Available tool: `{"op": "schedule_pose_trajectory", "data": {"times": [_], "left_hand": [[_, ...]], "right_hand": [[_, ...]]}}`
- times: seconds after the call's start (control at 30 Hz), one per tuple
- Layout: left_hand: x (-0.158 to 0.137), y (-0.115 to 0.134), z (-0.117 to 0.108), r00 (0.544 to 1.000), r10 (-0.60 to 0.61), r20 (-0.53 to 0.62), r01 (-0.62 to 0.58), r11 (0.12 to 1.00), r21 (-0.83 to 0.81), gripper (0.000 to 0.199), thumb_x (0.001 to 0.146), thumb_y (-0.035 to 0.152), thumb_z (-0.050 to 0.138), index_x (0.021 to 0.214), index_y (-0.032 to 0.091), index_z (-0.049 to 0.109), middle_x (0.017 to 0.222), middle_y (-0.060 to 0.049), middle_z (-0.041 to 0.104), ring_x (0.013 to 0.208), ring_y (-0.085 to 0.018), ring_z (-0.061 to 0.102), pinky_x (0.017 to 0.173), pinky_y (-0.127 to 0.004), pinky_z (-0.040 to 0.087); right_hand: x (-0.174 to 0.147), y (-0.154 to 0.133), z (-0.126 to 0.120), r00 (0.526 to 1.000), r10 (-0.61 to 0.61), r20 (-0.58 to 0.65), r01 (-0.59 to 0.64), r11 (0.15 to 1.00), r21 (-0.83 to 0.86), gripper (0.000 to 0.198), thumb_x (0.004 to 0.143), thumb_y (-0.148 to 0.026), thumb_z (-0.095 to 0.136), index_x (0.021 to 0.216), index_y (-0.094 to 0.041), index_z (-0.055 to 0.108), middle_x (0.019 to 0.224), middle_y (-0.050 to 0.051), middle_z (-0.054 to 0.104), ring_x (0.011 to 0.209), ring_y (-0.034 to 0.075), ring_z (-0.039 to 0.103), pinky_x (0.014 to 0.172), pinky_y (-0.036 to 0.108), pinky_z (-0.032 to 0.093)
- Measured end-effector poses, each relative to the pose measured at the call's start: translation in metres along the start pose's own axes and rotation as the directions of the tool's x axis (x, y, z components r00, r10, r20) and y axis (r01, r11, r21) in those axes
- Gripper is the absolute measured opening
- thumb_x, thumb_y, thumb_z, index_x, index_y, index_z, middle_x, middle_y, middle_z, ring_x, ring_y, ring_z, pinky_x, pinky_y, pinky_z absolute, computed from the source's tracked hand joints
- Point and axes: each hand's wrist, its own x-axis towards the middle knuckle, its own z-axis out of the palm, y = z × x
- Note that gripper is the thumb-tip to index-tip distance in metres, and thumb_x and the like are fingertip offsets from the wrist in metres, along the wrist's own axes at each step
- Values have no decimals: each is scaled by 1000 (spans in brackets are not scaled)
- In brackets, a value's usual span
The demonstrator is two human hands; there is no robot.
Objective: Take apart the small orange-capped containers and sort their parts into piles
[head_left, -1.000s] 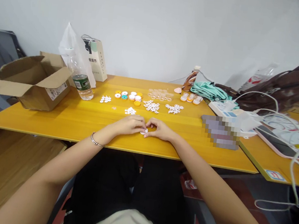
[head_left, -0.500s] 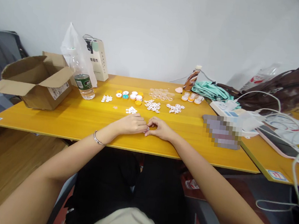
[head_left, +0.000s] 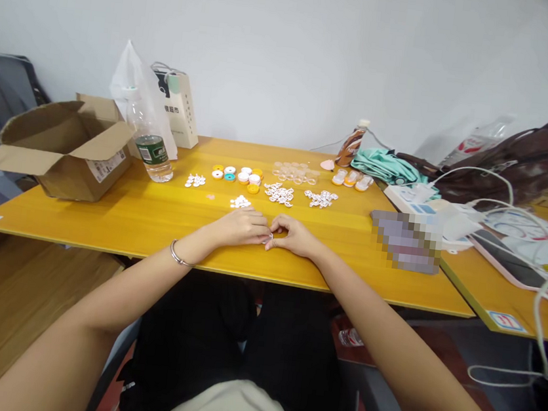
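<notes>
My left hand [head_left: 242, 227] and my right hand [head_left: 294, 236] meet over the near part of the table, fingertips closed together on a small whitish round piece [head_left: 268, 238]. Fingers cover most of that piece, so its exact kind is unclear. Just beyond my left hand lies a pile of small white pieces [head_left: 241, 202]. Farther back are white slotted pieces [head_left: 279, 194], a second group of them [head_left: 321, 199], small white discs [head_left: 195, 181], clear round covers [head_left: 297, 172] and several coloured round cases [head_left: 229, 176].
At left stand an open cardboard box [head_left: 68, 169], a water bottle [head_left: 153, 155] and a paper bag [head_left: 183, 113]. Toward the right are orange-and-clear items [head_left: 353, 179], a brown drink bottle [head_left: 351, 145], teal cloth [head_left: 387, 166], a power strip [head_left: 421, 212], cables, a phone [head_left: 515, 259] and a brown bag [head_left: 516, 167].
My left fingers have shifted slightly, and a little more of the small round piece shows between the hands. The things on the table lie as before.
</notes>
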Motion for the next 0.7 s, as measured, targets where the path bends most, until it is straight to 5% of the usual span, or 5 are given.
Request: {"op": "schedule_pose_trajectory", "data": {"times": [0.37, 0.7], "left_hand": [[9, 8, -3, 934, -332, 132, 357, 859, -367, 17, 78, 32, 59, 74, 16, 63, 75, -2, 60, 65, -11, 53, 64, -23, 37], [8, 4, -4, 936, -292, 198, 353, 760, -546, 14, 77, 27, 62, 76, 14, 64, 73, -2, 56, 65, -10, 50, 65, -23, 39]], "right_hand": [[0, 1, 0, 1000, -3, 8, 3, 1000, -29, 38, 52, -45, 78, 69, -18, 57, 71, -2, 53, 64, 12, 45, 61, 26, 38], [-1, 1, -2, 999, -42, 35, 44, 996, -77, 33, 58, -43, 76, 71, -18, 59, 74, -1, 55, 68, 13, 47, 64, 26, 38]]}}
